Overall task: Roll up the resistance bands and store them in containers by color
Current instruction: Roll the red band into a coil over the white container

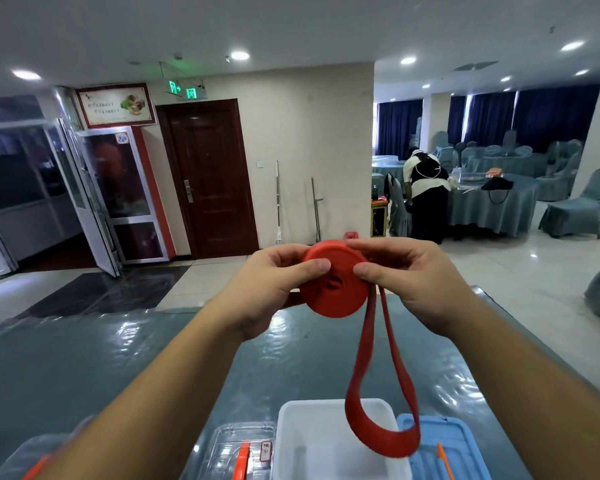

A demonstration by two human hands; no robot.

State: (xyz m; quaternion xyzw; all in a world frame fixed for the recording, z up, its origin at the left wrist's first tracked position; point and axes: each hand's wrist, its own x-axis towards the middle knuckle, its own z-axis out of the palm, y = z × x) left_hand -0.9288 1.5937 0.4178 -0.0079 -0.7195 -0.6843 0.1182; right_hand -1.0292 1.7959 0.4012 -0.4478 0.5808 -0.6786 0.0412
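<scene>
A red resistance band (333, 282) is mostly wound into a thick flat coil, held up in front of me above the table. My left hand (274, 285) grips the coil's left side, thumb on its near face. My right hand (406, 278) pinches the right side, fingers over the top. The band's unrolled tail hangs down from the coil as a long loop, its bottom in front of a white container (291, 445). A clear lidded box (232, 448) with an orange latch stands left of it, a blue box (465, 441) to its right.
The table (84, 358) has a grey-blue cloth under shiny clear plastic. Another clear container (21, 455) sits at the bottom left edge. Beyond are a dark wooden door (208, 178), a glass door, and covered chairs and tables where a person (426, 188) bends over.
</scene>
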